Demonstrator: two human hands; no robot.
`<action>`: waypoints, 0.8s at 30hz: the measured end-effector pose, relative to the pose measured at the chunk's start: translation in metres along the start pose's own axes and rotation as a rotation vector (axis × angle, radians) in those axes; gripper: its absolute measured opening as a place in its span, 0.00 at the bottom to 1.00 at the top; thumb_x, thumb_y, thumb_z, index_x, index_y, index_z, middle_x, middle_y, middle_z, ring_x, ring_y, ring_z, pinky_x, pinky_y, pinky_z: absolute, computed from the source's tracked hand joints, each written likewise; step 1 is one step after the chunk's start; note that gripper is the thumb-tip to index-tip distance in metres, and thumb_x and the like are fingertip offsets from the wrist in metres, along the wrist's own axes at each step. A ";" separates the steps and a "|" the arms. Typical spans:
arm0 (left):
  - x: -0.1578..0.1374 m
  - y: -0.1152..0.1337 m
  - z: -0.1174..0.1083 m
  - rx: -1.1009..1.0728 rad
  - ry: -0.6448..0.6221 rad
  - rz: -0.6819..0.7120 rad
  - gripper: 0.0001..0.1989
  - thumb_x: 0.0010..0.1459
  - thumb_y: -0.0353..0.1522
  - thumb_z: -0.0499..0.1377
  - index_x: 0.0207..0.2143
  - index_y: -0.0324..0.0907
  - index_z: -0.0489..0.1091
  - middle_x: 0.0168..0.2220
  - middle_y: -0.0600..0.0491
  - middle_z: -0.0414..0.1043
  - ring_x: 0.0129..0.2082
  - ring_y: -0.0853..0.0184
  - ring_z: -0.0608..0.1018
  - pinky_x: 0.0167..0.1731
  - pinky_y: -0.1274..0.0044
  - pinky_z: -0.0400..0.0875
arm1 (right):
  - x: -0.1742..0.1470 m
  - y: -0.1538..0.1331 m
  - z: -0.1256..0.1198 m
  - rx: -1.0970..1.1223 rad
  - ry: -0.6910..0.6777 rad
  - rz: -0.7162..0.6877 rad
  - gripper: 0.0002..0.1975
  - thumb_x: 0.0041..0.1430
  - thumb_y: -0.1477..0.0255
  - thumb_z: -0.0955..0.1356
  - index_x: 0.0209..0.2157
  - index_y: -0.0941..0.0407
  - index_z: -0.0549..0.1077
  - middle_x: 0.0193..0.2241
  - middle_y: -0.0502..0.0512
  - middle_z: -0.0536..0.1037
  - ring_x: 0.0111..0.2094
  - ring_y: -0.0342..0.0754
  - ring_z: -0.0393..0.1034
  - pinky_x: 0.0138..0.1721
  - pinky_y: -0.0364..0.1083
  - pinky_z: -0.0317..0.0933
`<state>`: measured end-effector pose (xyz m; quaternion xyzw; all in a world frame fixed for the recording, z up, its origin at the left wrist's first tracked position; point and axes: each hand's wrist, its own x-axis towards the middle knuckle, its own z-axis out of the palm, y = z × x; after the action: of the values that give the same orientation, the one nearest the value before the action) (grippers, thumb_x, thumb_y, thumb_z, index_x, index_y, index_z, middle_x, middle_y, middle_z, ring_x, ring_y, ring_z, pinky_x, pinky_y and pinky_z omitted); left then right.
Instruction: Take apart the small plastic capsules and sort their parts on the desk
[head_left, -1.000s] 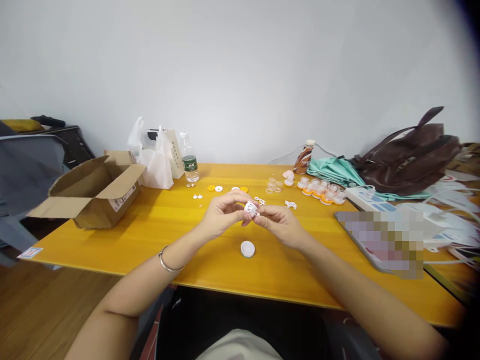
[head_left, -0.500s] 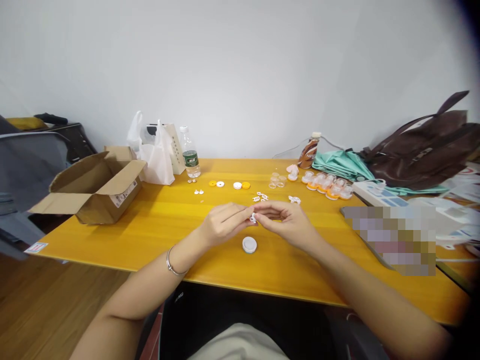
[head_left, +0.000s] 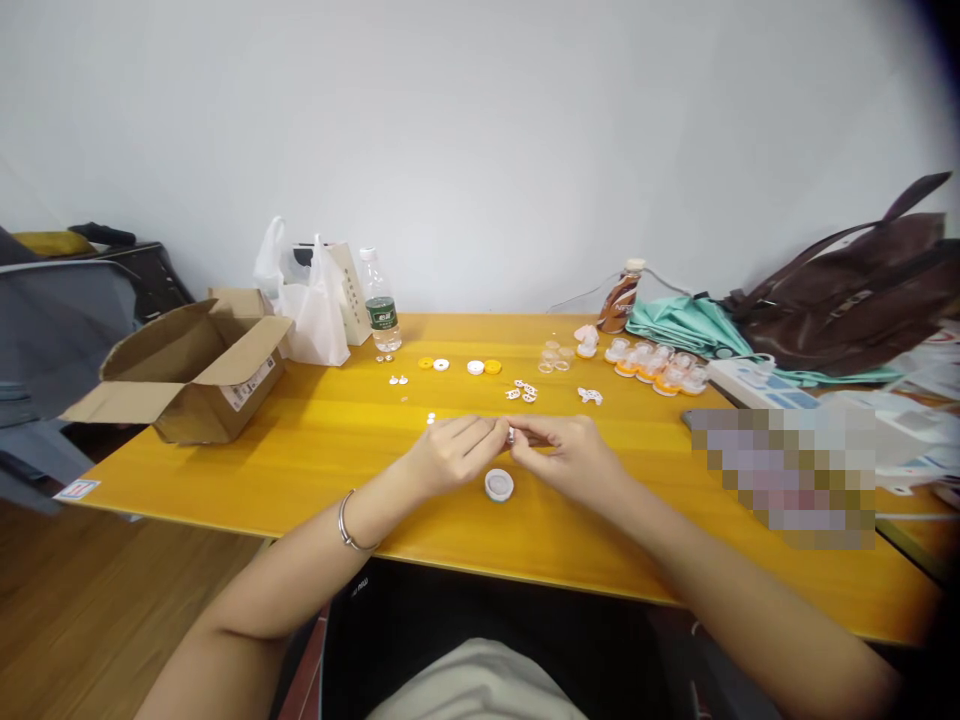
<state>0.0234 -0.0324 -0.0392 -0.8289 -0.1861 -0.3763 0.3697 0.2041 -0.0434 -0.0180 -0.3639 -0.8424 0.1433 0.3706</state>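
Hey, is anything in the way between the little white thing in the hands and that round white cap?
Nothing visible is. The left hand and right hand pinch the small white piece, and the white cap shows just below them in the picture.

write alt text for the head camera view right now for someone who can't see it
A person's left hand and right hand pinch a small white part together over a yellow table. A round white piece lies nearer the person, with loose parts farther back. An open cardboard box stands at left, a brown bag at right.
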 end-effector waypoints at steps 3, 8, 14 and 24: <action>-0.002 0.002 0.002 0.027 -0.040 -0.009 0.08 0.56 0.25 0.53 0.40 0.35 0.64 0.27 0.51 0.73 0.23 0.72 0.73 0.22 0.79 0.67 | 0.000 0.004 0.003 -0.048 0.013 -0.009 0.11 0.52 0.75 0.62 0.30 0.57 0.76 0.23 0.49 0.78 0.22 0.41 0.70 0.24 0.39 0.62; -0.001 0.000 0.004 -0.041 -0.070 -0.053 0.07 0.58 0.27 0.52 0.40 0.36 0.64 0.28 0.51 0.73 0.25 0.72 0.74 0.24 0.80 0.68 | 0.003 0.011 0.005 0.102 0.012 0.076 0.11 0.53 0.73 0.62 0.31 0.56 0.77 0.24 0.50 0.79 0.23 0.43 0.70 0.25 0.40 0.63; -0.001 -0.004 0.009 -0.182 -0.076 -0.183 0.06 0.59 0.31 0.52 0.38 0.38 0.66 0.27 0.52 0.74 0.26 0.72 0.75 0.28 0.81 0.70 | 0.012 0.022 0.009 0.611 0.007 0.360 0.09 0.46 0.70 0.67 0.31 0.58 0.74 0.28 0.52 0.79 0.28 0.45 0.73 0.33 0.44 0.67; -0.009 -0.008 0.019 -0.252 -0.121 -0.268 0.07 0.58 0.33 0.53 0.36 0.38 0.67 0.28 0.52 0.74 0.27 0.72 0.75 0.29 0.81 0.70 | 0.015 0.042 0.026 0.717 -0.012 0.407 0.13 0.44 0.63 0.69 0.27 0.58 0.72 0.24 0.52 0.76 0.26 0.42 0.70 0.33 0.44 0.66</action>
<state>0.0226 -0.0131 -0.0511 -0.8576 -0.2679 -0.3921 0.1978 0.1995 -0.0025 -0.0490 -0.3699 -0.6520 0.5003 0.4334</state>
